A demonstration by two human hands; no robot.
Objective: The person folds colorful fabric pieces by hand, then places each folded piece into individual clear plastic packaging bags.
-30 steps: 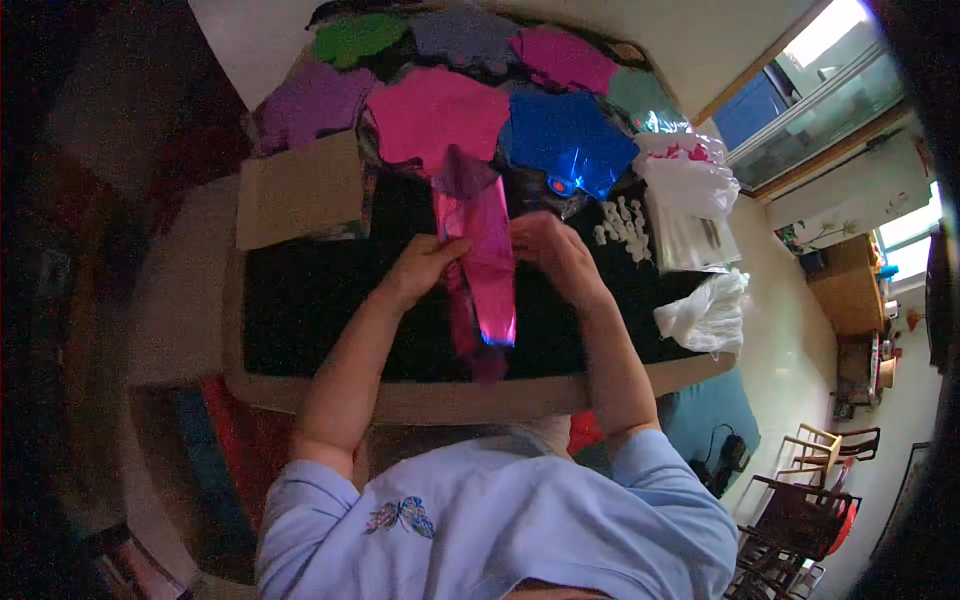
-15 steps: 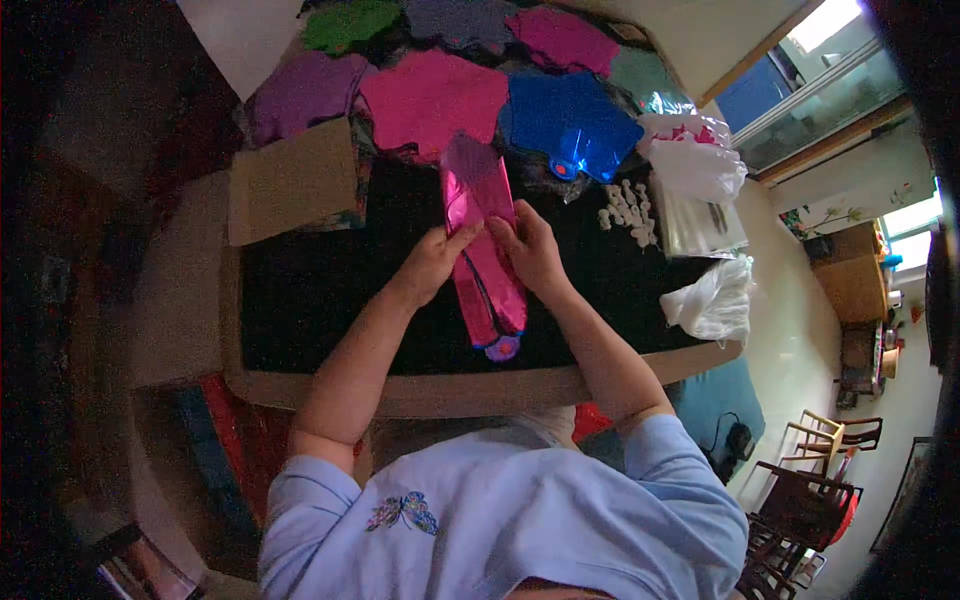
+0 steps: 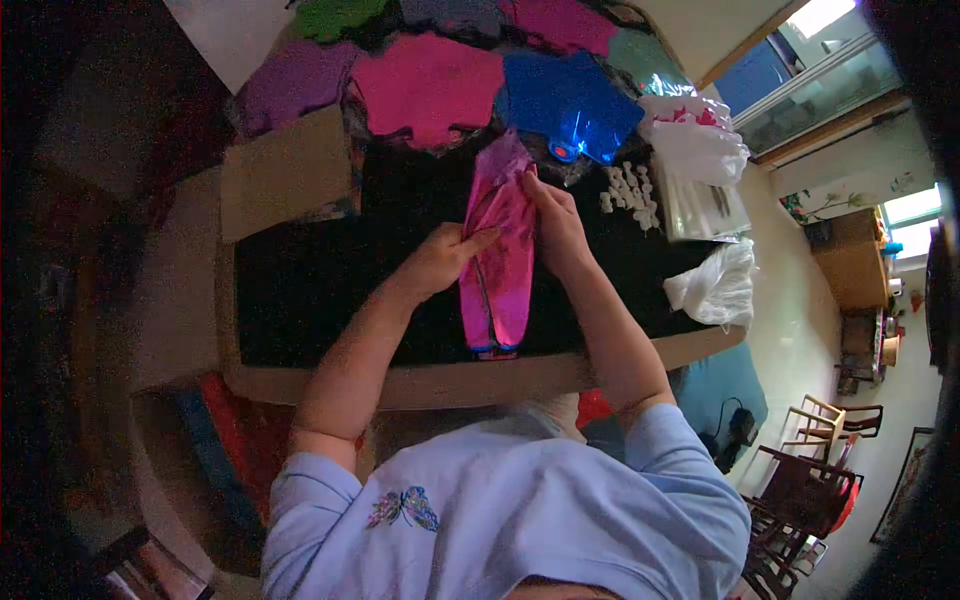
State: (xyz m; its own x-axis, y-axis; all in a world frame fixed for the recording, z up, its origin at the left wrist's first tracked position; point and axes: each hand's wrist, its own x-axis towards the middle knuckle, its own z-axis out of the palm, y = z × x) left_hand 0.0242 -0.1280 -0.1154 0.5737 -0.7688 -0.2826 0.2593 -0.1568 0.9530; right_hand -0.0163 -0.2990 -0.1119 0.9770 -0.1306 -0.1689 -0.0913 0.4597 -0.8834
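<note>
A shiny pink foil balloon (image 3: 505,300), flat and folded into a long strip, lies lengthwise in front of me over the black table surface. My left hand (image 3: 442,262) pinches its left edge near the middle, thumb on top. Higher up, my right hand (image 3: 562,228) grips the right edge, the thumb by the far end. A dark line runs down the strip's lower half. The fingers beneath the foil are hidden.
Beyond my hands lie flat stacks of pink (image 3: 430,85), blue (image 3: 570,100), purple (image 3: 298,85) and green (image 3: 335,18) pieces. Brown cardboard (image 3: 285,175) sits at left. At right are small white pieces (image 3: 630,197), clear plastic sleeves (image 3: 700,212) and a white bundle (image 3: 715,285).
My right hand has slid up along the strip toward its far end. The strip's upper part has shifted right and opened wider, and its near end has turned.
</note>
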